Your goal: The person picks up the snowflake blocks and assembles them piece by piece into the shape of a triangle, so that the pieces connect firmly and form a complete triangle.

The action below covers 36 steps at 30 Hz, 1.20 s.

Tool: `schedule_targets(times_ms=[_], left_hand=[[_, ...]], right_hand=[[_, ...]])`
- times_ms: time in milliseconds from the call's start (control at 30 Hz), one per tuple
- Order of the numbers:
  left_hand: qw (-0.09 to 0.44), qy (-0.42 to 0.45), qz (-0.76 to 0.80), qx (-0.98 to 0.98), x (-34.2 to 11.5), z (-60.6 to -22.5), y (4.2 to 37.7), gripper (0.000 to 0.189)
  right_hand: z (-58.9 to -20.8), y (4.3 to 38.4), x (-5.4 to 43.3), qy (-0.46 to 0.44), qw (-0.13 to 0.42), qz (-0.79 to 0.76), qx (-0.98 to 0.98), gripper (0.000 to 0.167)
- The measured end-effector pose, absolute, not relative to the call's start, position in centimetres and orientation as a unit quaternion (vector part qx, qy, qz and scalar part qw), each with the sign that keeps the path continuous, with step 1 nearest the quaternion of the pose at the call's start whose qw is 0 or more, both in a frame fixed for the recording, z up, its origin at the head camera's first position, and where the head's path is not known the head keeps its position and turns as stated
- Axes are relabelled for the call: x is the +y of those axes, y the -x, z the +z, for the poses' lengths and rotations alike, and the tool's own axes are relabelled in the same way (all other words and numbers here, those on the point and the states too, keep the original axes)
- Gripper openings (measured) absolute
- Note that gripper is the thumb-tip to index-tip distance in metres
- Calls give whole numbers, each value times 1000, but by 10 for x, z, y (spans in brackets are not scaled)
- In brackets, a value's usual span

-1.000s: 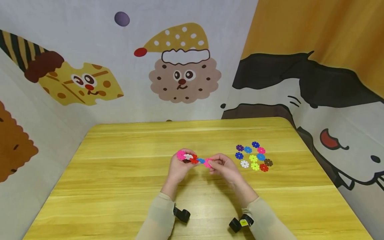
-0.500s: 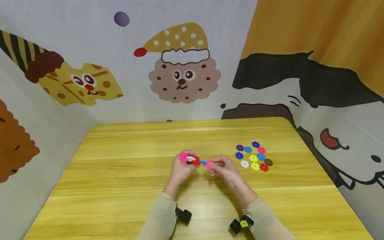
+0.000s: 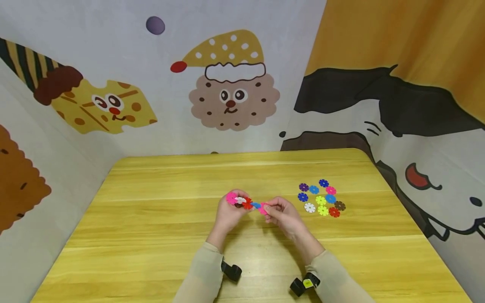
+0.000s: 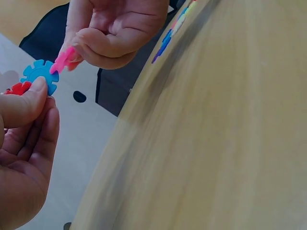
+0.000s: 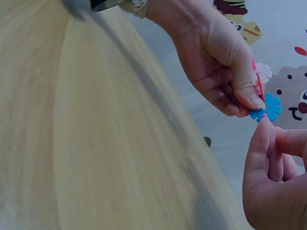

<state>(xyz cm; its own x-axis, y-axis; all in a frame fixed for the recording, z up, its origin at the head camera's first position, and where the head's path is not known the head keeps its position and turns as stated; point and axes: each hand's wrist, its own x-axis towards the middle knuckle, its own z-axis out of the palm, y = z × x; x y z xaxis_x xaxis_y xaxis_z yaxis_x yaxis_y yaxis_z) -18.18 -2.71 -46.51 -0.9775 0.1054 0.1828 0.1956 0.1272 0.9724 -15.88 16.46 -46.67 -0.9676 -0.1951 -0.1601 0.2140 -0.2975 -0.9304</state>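
Observation:
A short chain of slotted plastic snowflake discs is held above the table between the two hands. From left to right it runs through a pink disc, a white disc, a red disc, a blue disc and a second pink disc. My left hand pinches the blue disc, thumb on its face in the left wrist view. The end pink disc sits at the blue one's edge, pinched between thumb and finger of my right hand, which mostly hide it in the right wrist view.
Several loose discs lie flat on the wooden table right of my hands, among them a white disc, a brown disc and a purple disc. A cartoon-printed curtain hangs behind the table.
Both hands and the disc chain shifted slightly right and down in the first half second, the left hand more. Since then they have stayed almost still, with the same grips.

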Motion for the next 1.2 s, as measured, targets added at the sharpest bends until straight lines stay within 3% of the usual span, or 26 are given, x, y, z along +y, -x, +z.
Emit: schedule_targets(times_ms=[233,400,833,1033,1200], left_hand=[[30,102,-653,-750,-26,-460,180,29],[28,99,-655,-749,-26,-465,183,30],[-4,115,-707,-698,-27,-471,189,36],[19,91,-703,-705,-28,-471,185,31],[2,123,-669,-733,-25,-468,180,31]], right_hand=[[-468,157,161,-21,151,-841,518,11],[-465,158,161,1,128,-821,557,6],[-466,165,178,44,180,-753,632,3],[-465,167,170,-20,136,-767,627,5],[-466,170,160,-54,87,-782,614,9]])
